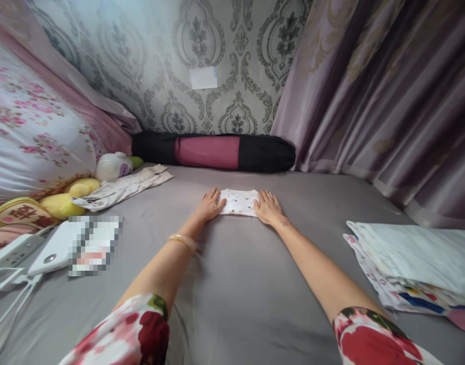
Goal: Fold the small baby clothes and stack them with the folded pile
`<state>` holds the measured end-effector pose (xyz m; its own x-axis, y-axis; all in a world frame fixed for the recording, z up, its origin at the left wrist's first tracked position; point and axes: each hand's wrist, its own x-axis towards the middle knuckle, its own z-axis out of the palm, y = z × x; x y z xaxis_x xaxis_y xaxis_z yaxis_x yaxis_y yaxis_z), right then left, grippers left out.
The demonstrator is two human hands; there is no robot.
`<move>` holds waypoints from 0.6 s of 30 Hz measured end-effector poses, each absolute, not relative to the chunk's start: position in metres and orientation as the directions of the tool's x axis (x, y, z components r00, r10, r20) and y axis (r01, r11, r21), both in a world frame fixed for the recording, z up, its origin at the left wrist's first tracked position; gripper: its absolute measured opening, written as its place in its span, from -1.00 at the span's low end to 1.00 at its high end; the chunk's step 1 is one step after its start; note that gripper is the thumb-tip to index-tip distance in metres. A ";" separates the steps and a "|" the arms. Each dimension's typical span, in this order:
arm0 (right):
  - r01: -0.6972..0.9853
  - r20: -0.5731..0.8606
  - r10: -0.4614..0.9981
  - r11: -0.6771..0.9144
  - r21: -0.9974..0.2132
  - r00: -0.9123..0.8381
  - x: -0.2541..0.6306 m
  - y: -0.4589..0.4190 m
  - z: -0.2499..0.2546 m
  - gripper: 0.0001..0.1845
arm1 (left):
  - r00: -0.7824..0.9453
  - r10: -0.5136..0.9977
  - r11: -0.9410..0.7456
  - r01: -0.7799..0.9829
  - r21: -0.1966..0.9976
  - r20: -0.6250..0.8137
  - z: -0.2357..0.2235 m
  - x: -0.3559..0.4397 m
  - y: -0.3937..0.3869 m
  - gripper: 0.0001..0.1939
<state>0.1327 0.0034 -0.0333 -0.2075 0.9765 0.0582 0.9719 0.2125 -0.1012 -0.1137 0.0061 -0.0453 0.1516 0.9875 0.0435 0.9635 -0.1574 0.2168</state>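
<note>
A small folded white cloth with tiny dark dots (239,202) lies flat on the grey bed sheet (232,284). My left hand (211,204) rests palm down on its left edge, fingers stretched out. Flat on the cloth's right edge is my right hand (267,207), fingers also spread. Neither hand grips anything. A pale bangle (183,241) circles my left wrist.
A stack of folded clothes (415,266) sits at the right. A beige garment (123,186) lies at the left by yellow and white plush toys (70,195). A power strip, cables and white device (23,253) are near left. A black-and-maroon roll bag (213,151) lines the wall.
</note>
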 end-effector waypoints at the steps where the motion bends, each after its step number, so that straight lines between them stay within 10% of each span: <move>1: 0.973 0.055 0.978 0.208 -0.099 -0.203 0.136 0.003 -0.034 -0.33 | 0.154 0.987 -0.159 0.963 0.216 0.039 -0.045 -0.114 0.006 -0.30; 18: 0.947 0.040 0.957 0.290 -0.142 -0.287 0.128 0.001 -0.017 -0.36 | 0.269 0.952 -0.283 0.954 0.094 0.145 -0.023 -0.096 0.002 -0.42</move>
<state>0.1277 0.0009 -0.0174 -0.2870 0.9571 0.0404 0.9465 0.2898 -0.1417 -0.0961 0.0016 -0.0225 0.2686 0.9524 0.1446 0.9543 -0.2834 0.0942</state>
